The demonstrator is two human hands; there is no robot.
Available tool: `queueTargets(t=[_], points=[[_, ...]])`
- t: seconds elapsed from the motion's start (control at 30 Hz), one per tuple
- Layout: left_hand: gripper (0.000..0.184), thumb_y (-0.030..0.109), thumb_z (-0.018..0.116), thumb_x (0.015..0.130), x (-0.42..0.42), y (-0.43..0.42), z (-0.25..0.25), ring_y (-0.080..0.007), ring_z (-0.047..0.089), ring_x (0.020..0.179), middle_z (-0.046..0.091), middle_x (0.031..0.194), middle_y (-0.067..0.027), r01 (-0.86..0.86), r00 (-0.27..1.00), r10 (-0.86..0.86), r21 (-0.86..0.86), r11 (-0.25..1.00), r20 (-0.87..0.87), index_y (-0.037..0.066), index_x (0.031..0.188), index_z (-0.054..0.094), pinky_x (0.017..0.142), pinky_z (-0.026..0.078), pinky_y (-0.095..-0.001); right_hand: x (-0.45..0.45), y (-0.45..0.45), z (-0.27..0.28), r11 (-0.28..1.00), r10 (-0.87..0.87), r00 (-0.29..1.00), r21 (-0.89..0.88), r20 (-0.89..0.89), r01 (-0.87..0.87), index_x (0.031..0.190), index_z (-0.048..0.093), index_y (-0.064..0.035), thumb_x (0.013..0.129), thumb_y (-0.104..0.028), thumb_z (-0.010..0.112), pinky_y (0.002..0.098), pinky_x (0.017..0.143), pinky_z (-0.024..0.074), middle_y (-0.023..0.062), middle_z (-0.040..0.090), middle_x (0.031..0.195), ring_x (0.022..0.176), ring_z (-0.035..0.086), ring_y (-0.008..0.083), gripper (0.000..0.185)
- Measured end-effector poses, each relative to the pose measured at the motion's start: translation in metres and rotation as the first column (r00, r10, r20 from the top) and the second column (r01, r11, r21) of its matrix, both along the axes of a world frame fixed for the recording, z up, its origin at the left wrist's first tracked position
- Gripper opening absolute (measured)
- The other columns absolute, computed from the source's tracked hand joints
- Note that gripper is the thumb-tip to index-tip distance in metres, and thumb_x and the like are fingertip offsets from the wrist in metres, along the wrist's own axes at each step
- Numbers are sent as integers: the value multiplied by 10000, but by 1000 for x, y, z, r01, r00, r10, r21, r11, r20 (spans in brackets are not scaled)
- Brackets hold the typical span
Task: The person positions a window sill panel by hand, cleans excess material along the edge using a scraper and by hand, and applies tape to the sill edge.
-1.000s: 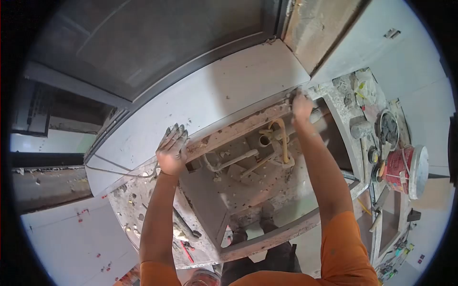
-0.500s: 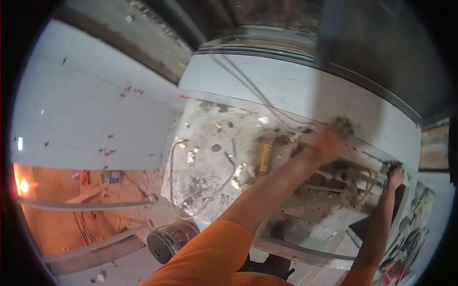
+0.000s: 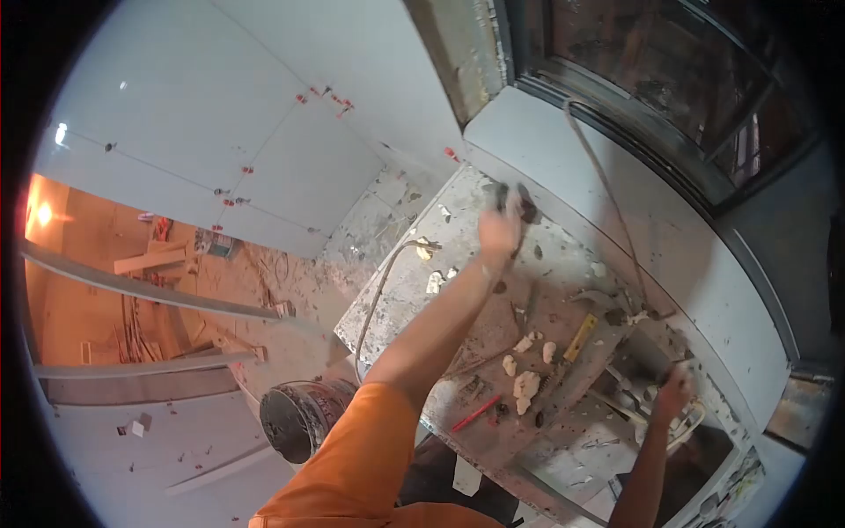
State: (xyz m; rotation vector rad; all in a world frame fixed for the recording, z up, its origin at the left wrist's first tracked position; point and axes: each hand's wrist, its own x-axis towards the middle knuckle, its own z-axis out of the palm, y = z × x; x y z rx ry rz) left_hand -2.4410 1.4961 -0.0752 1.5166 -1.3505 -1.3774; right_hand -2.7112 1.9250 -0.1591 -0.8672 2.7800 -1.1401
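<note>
Beside the white ledge, the left hand is over the dirty counter; the right hand is over its big hole. Both are blurry, so I cannot tell if they grip anything. Yellow bar, pale lumps and red stick lie on the counter. Left of it is a bucket.

Bucket left of the countertop

Here's the bench, grey-white, worn and mottled with grime, lying flat, an opening gaping toward the right; along its back edge runs the white sill, faintly specked!
</note>
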Motion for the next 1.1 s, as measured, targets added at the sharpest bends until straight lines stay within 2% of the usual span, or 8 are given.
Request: queueTargets(t=[0.03, 0.2, 0.23, 0.3, 0.4, 0.63, 0.93, 1.1], points=[[623, 458, 642, 955, -3, -34, -17, -414, 653, 1110, 681, 1165, -283, -125, 992, 126, -32, 992, 11, -57, 1299, 576, 962, 502, -462, 18, -9, -9, 981, 166, 941, 144, -294, -129, 766, 625, -4, 1011, -357, 587, 383, 616, 424, 117, 628, 717, 683, 582, 159, 431], [970, 475, 720, 893, -45, -88, -57, -399, 555, 1297, 544, 1408, -317, -242, 970, 243, -85, 966, -7, -68, 1555, 262, 1073, 434, -403, 112, -120, 51, 930, 299, 855, 69, 425, -360, 944, 636, -28, 1029, -328, 541, 446, 650, 471, 75, 651, 759, 641, 582, 271, 326], [945, 459, 726, 887, -50, -87, -58, -414, 563, 1281, 558, 1385, -320, -277, 960, 279, -95, 956, 15, -70, 1539, 290, 1062, 444, -415, 127, -153, 58, 992, 69, 609, -119, 790, 43, 1001, 633, -49, 1033, -348, 540, 405, 613, 476, 49, 643, 752, 604, 562, 238, 314], [896, 426, 739, 874, -54, -84, -44, -444, 578, 1248, 587, 1341, -325, -339, 936, 348, -119, 933, 58, -72, 1507, 346, 1040, 463, -439, 133, -229, 94, 904, 110, 129, -153, 986, 398, 1046, 620, -98, 1048, -374, 512, 318, 537, 460, -3, 601, 715, 539, 507, 167, 297], [799, 375, 740, 871, -46, -84, -2, -456, 602, 1201, 623, 1276, -320, -295, 954, 293, 20, 955, 66, -66, 1450, 410, 1009, 482, -458, 127, -329, 126, 868, 462, -119, -420, 879, 266, 949, 584, -152, 1071, -375, 453, 237, 443, 359, -42, 491, 669, 499, 415, 95, 286], [649, 301, 744, 861, -41, -79, 14, -454, 642, 1123, 679, 1166, -286, -317, 938, 305, 48, 947, 162, -44, 1351, 495, 949, 511, -486, 133, -484, 129, 897, 185, 195, -246, 963, 368, 892, 543, -147, 1074, -298, 452, 233, 412, 303, -37, 494, 689, 523, 437, 102, 254], [683, 270, 771, 827, -43, -79, 9, -421, 640, 1148, 677, 1200, -258, -360, 924, 353, 22, 933, 146, -31, 1368, 484, 957, 508, -473, 118, -474, 112, 875, 299, 72, -304, 951, 376, 947, 558, -122, 1035, -322, 551, 243, 429, 335, -2, 551, 771, 552, 474, 120, 219], [873, 318, 787, 792, -30, -95, -6, -436, 573, 1236, 566, 1360, -274, -164, 982, 163, 10, 986, 93, -33, 1480, 379, 1047, 469, -461, 149, -427, 113, 969, 87, 386, -168, 918, 179, 1110, 611, -53, 1020, -400, 559, 335, 550, 470, 68, 651, 925, 761, 611, 199, 362]])
